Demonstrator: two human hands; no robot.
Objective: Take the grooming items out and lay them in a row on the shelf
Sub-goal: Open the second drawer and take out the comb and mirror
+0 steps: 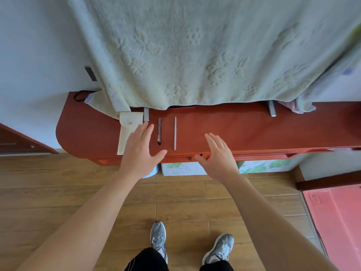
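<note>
On the red shelf (234, 124), a dark stick (159, 131) and a pale file (175, 133) lie parallel, long axes pointing away from the person. The cream pouch (130, 126) sits just left, partly under the left hand (140, 149), the nearer one. Both hands hover flat, fingers spread, holding nothing; the right hand (218, 155) hangs over the front edge.

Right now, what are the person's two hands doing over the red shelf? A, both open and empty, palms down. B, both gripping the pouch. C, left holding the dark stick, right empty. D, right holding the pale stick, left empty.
A: the left hand and right hand are spread flat with nothing in them, while the dark stick and pale stick lie untouched on the shelf.
</note>
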